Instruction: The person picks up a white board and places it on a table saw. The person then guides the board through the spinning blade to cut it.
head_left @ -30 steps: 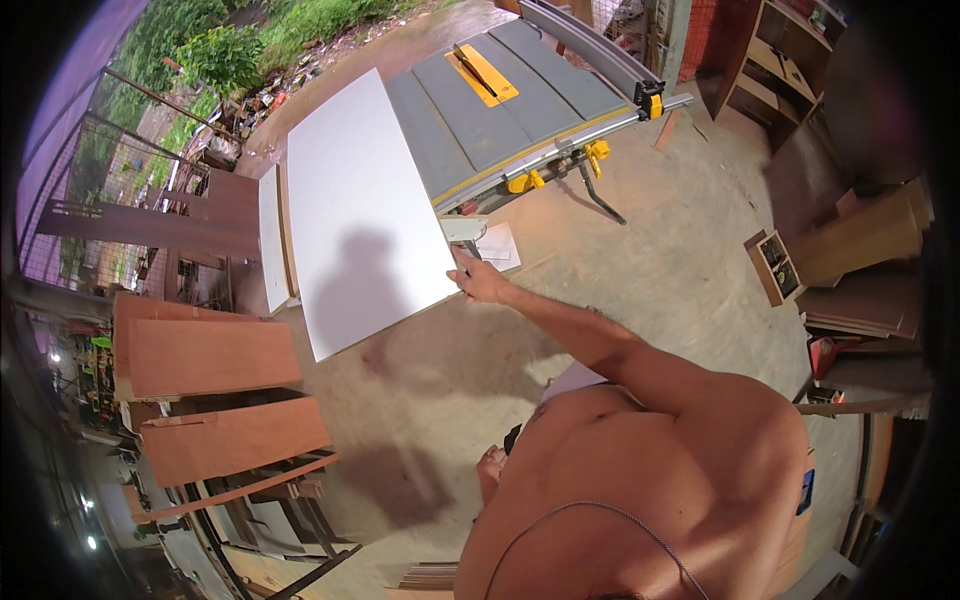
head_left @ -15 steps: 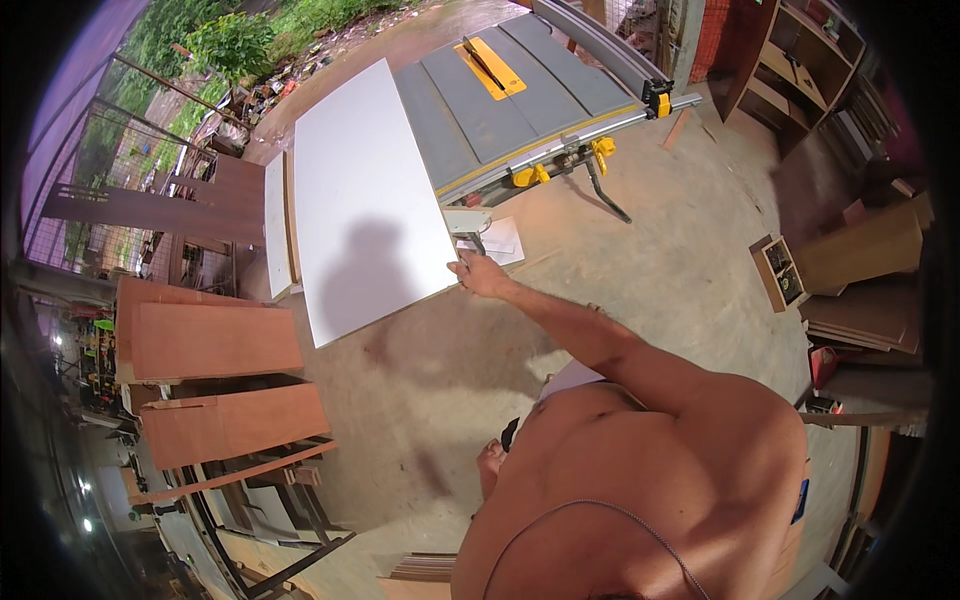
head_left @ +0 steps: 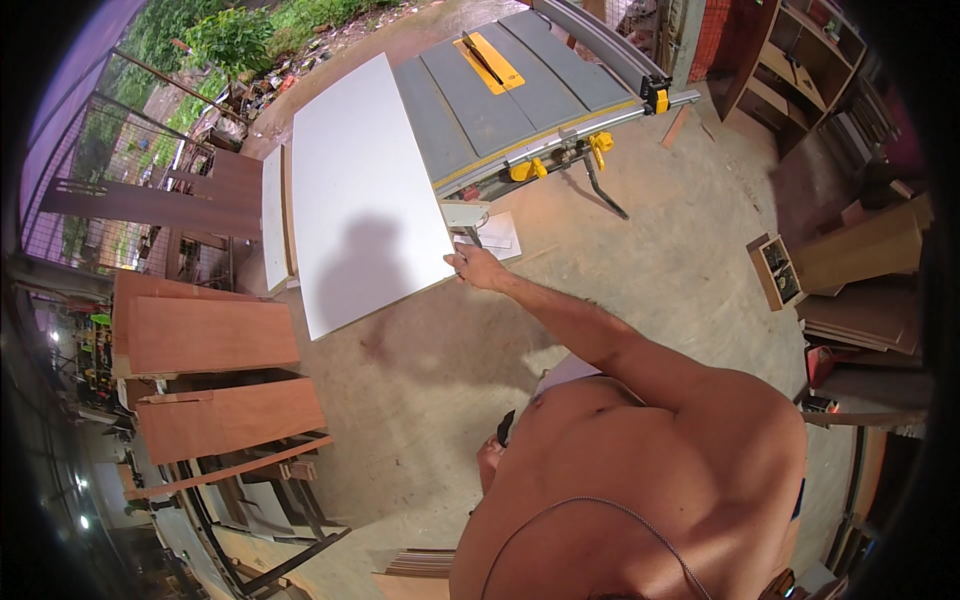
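Note:
A large white board (head_left: 360, 170) lies flat, its right edge alongside the grey table saw (head_left: 470, 120). My right hand (head_left: 475, 268) grips the board's near right corner, thumb on top and fingers curled at the edge. The saw's dark blade (head_left: 482, 58) stands up through a yellow insert plate (head_left: 503, 78). Low beside my torso, what looks like my left hand (head_left: 490, 460) shows only in part, its fingers bent. A small black thing (head_left: 507, 428) is at those fingers; its kind is unclear. My shadow falls across the board.
Brown panels (head_left: 215, 335) are stacked at the left, above a frame of dark bars. A narrow white-topped board (head_left: 275, 220) stands left of the large one. An open wooden shelf unit (head_left: 795, 75) is at the far right, with more boards (head_left: 870, 245) below it.
The view has shifted slightly. My right hand keeps its hold on the corner, and the board shows no clear movement relative to the saw.

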A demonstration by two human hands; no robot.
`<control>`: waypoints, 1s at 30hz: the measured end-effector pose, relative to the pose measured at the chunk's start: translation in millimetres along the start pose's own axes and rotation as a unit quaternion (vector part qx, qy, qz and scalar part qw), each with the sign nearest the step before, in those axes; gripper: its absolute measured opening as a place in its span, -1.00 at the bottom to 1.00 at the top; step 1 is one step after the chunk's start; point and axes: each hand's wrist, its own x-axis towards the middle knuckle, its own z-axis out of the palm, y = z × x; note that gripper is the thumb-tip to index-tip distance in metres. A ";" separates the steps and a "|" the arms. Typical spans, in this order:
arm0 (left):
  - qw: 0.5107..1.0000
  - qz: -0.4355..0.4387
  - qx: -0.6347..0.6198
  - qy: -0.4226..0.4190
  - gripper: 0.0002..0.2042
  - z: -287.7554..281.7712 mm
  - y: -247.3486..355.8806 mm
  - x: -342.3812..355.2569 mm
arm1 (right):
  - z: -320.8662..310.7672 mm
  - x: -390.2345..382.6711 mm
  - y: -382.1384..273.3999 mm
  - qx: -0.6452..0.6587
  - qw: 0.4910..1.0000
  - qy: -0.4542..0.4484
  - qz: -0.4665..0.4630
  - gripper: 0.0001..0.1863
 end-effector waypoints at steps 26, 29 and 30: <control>0.995 -0.094 0.036 0.025 -0.72 24.5 25.2 -1.8 | -27.2 240.5 91.1 0.527 0.823 0.090 0.189 -0.53; 0.993 -0.100 -0.061 0.024 -0.70 25.1 48.4 -3.5 | -11.4 256.9 117.6 0.563 0.808 0.147 0.093 -0.49; 0.974 -0.121 -0.186 0.055 -0.70 28.5 53.1 -5.0 | -7.0 259.2 125.3 0.567 0.807 0.158 0.057 -0.46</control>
